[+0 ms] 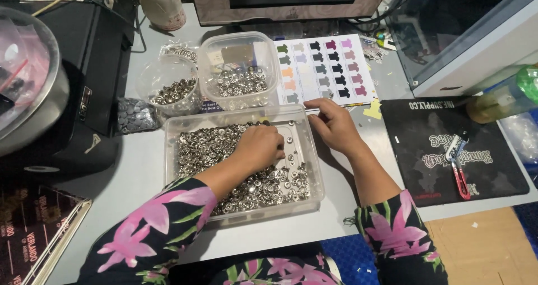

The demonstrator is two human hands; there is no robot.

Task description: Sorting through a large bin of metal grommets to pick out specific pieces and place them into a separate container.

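Observation:
A clear rectangular plastic tub (315, 167) sits in front of me on the grey table, holding a heap of small silver metal snap parts (204, 145). My left hand (259, 146) is inside the tub, fingers curled down over the snap parts; whether it grips any is hidden. On the tub's right rim rests my right hand (333, 125), fingers spread flat against its far corner. Both arms wear black sleeves with pink flowers.
Behind the tub stand a square clear box (240, 69) and a round clear cup (168, 86), both with silver snaps, plus a bag of grey buttons (134, 116). A colour chart of shirt shapes (325, 69) lies beyond. Red snips (459, 170) rest on a black mat (409, 161) at right.

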